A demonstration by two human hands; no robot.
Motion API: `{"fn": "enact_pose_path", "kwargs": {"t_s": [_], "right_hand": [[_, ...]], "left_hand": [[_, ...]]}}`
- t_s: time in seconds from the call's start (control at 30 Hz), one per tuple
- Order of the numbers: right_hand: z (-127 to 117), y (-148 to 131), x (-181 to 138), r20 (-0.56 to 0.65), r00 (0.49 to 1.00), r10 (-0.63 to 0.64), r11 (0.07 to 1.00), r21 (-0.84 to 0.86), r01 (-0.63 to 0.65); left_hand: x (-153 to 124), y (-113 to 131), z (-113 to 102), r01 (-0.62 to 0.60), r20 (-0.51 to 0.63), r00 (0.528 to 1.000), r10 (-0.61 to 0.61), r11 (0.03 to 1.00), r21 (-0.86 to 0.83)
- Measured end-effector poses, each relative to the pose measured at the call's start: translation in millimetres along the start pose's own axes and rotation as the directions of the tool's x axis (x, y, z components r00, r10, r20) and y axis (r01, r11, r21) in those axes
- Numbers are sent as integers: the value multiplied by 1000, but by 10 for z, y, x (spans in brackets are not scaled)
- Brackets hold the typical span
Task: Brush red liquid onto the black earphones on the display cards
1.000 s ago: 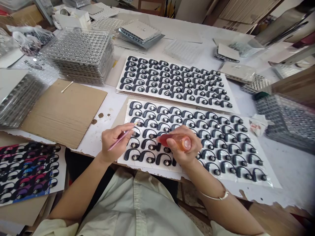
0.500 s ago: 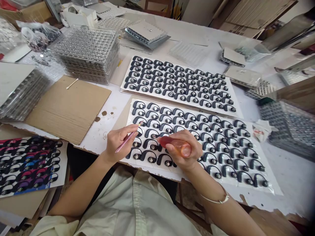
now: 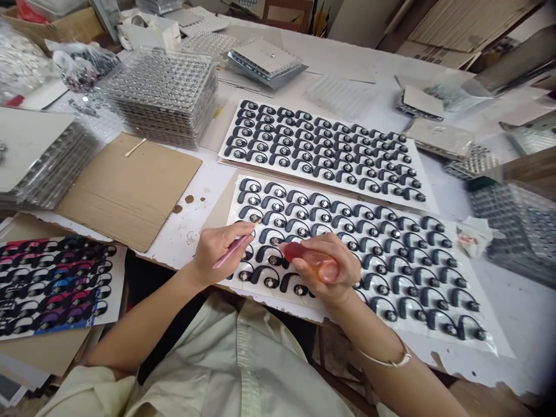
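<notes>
My left hand [image 3: 216, 252] pinches a thin pink stick [image 3: 232, 248] whose tip rests over a dark ear-hook piece near the left end of the near white sheet [image 3: 438, 324]. My right hand [image 3: 334, 272] is wrapped round a small orange bottle with a red tip [image 3: 315, 262], held on its side over the same sheet, tip pointing left toward the stick. The sheet carries rows of black ear-hook parts [image 3: 373, 255] with shiny round centres. A second such sheet [image 3: 324, 147] lies just behind it.
A brown cardboard piece [image 3: 130, 188] with a cotton swab [image 3: 135, 147] lies to the left. Stacks of clear blister trays [image 3: 163, 92] stand behind it and at the far right [image 3: 516, 226]. A sheet of coloured ear-hooks [image 3: 52, 286] lies at the near left.
Both hands keep their grips and stay over the same spot of the near sheet. The camera view has shifted slightly, so the table appears moved to the right.
</notes>
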State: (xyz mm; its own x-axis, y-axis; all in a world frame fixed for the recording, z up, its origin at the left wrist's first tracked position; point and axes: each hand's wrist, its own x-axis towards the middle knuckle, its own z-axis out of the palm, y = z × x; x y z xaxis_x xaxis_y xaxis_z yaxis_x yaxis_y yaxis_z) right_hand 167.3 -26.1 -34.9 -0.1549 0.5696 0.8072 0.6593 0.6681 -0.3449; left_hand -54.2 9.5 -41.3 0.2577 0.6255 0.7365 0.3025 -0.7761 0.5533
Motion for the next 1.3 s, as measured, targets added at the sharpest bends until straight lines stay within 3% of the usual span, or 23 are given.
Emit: {"fn": "enact_pose_path", "kwargs": {"t_s": [0.13,0.23,0.3,0.33,0.4,0.43,0.47,0.53,0.6,0.77,0.83,0.97,1.07,1.3], "right_hand": [[42,-12,10,-5,995,103,991,88,-103],[8,29,75,-77,941,330,912,283,-297],[-103,85,189,-117,810,575,762,437,-478],[-185,116,268,-103,706,700,653,493,-575],[-368,175,447,-87,537,839,478,590,-651],[-450,199,533,-84,487,869,430,617,-659],[-513,219,609,-120,472,873,436,625,-648],[-558,246,704,-239,497,834,532,586,-611],[-487,262,710,-311,559,768,630,522,-575],[-131,275,474,-238,716,657,738,400,-544],[-49,269,382,-221,784,580,805,306,-509],[-5,246,314,-141,911,388,920,107,-376],[10,229,324,-81,939,335,942,61,-330],[75,204,356,-22,929,369,928,60,-367]], "left_hand": [[244,-43,-5,-94,110,989,95,995,-22],[512,-128,36,-136,251,957,148,989,-63],[669,-199,88,-61,341,936,82,996,-71],[726,-234,116,-15,378,925,40,997,-70],[784,-301,163,42,424,906,-3,996,-82],[783,-328,177,49,434,901,-2,994,-97],[763,-351,184,38,434,901,15,993,-114],[682,-374,179,-10,440,896,68,991,-132],[581,-360,158,-131,477,863,165,986,-104],[453,-204,137,-510,458,760,461,860,-19],[460,-150,152,-576,474,737,482,815,66],[460,-125,194,-606,485,734,474,780,156],[420,-136,210,-615,517,723,458,768,179],[340,-121,205,-632,568,702,430,744,217]]}}
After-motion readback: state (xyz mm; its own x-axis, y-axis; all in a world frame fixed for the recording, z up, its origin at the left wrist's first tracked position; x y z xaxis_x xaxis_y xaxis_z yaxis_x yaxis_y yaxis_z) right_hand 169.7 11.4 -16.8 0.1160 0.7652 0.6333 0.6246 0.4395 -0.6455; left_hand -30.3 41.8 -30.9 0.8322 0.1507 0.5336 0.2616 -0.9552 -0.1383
